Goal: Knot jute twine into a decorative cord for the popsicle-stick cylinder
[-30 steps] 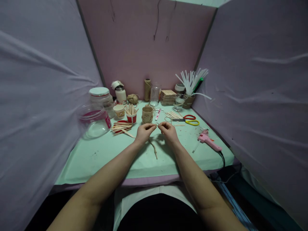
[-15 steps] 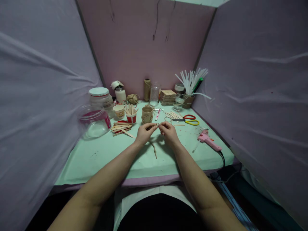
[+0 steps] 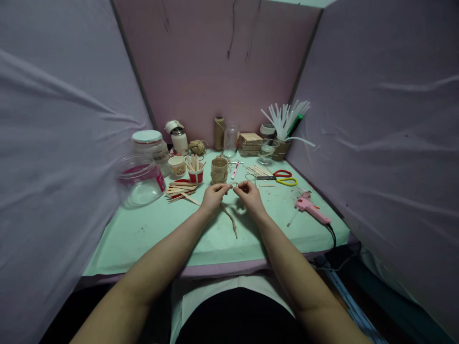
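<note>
Over the middle of the green table (image 3: 143,234), my left hand (image 3: 214,197) and my right hand (image 3: 249,195) meet, both pinched on a braided jute cord (image 3: 230,218). The cord's top end sits between my fingertips, and its tail hangs down to the table toward me. A cup wrapped in twine (image 3: 219,170) stands just behind my hands.
Popsicle sticks (image 3: 179,189) lie at the left by a red cup (image 3: 195,172) and a clear jar (image 3: 139,181). Scissors (image 3: 281,178) and a pink glue gun (image 3: 310,209) lie at the right. Jars, a twine spool, stacked wood and white straws (image 3: 285,119) line the back. Cloth walls enclose the table.
My hands have moved slightly closer together and the hanging tail of the cord has swung a little to the right. Nothing else has moved.
</note>
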`<move>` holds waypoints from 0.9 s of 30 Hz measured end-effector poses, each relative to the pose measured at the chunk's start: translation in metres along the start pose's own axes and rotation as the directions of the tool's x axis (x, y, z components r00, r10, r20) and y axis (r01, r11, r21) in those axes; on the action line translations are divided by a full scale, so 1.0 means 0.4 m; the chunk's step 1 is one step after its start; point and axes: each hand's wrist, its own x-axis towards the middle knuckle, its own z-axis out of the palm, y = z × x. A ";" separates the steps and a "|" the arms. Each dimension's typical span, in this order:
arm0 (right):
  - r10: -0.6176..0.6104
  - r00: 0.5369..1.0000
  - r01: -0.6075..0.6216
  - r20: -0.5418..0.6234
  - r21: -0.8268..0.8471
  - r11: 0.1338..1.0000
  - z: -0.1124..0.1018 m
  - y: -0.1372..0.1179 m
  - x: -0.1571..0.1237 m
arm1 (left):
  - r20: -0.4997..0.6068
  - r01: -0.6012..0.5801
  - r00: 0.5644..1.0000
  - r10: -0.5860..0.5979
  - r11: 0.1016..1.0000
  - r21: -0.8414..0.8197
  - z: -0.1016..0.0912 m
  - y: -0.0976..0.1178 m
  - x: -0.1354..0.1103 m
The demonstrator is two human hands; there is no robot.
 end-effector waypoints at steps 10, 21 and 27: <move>-0.479 0.873 0.481 0.091 -0.322 0.815 -0.008 0.003 -0.002 | 0.058 -0.157 0.987 0.148 0.970 0.188 -0.001 0.004 -0.005; -0.494 0.858 0.508 0.144 -0.392 0.767 -0.003 0.014 0.002 | 0.145 -0.172 0.979 0.143 0.963 0.210 -0.008 0.007 0.002; -0.460 0.885 0.405 -0.071 -0.372 0.835 -0.017 0.003 0.011 | 0.090 -0.150 0.987 0.130 0.952 0.266 -0.016 0.003 0.008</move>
